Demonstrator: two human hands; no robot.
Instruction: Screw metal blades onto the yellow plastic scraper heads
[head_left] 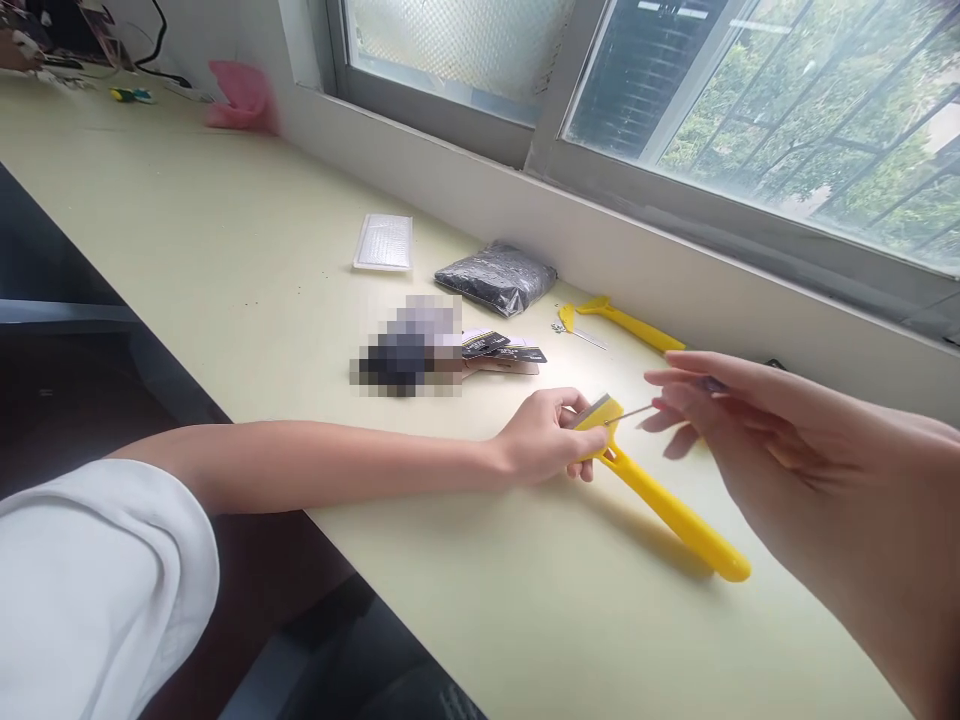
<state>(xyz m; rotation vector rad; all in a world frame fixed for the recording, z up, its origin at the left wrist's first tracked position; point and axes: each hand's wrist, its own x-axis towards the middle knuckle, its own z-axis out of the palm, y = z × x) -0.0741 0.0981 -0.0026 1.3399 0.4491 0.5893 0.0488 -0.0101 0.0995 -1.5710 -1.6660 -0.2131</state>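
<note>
My left hand (544, 435) is closed around the head of a yellow scraper (667, 508), whose long handle slants down to the right over the table. A grey metal blade (596, 410) shows along the scraper's head. In my right hand (757, 430), thumb and fingers pinch a thin screwdriver (637, 411); its shaft points left and its tip meets the scraper head. Most of the screwdriver's handle is hidden by my fingers. Behind lie a second yellow scraper handle (634, 325), a small yellow piece (566, 318), a thin blade (589, 339) and tiny screws (557, 328).
Printed black cards (487, 345) lie beside a blurred-out patch. A dark plastic-wrapped packet (497, 278) and a clear tray (384, 243) stand farther back. A pink bag (241, 97) is at the far left by the wall. The window ledge bounds the table behind.
</note>
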